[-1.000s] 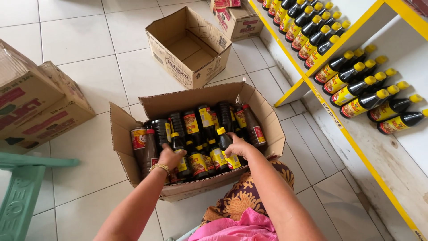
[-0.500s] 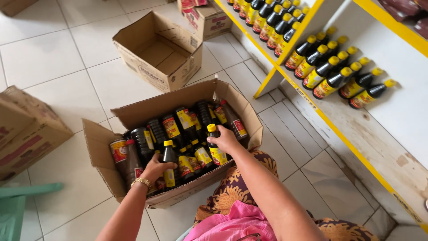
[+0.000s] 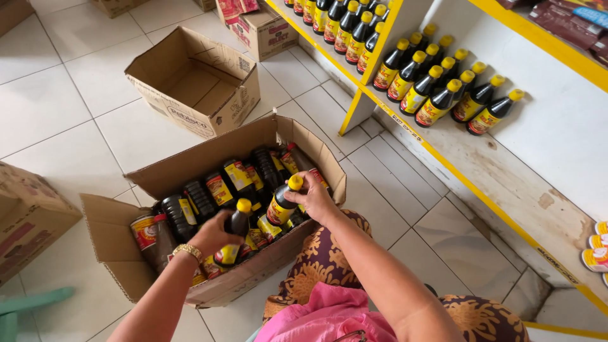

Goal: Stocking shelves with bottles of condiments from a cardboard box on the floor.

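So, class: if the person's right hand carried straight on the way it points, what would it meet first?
The right hand, gripping a yellow-capped dark bottle, points into the open cardboard box; probably it meets the lying bottles first, though depth is unclear.

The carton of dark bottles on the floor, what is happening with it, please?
A person bends over an open cardboard carton full of dark sauce bottles. The left hand grips one yellow-capped bottle, and the right hand grips another bottle; both are raised partly above the others. An empty open box sits behind on the tiled floor. To the right, a yellow-edged shelf already holds rows of shelved bottles of the same kind.
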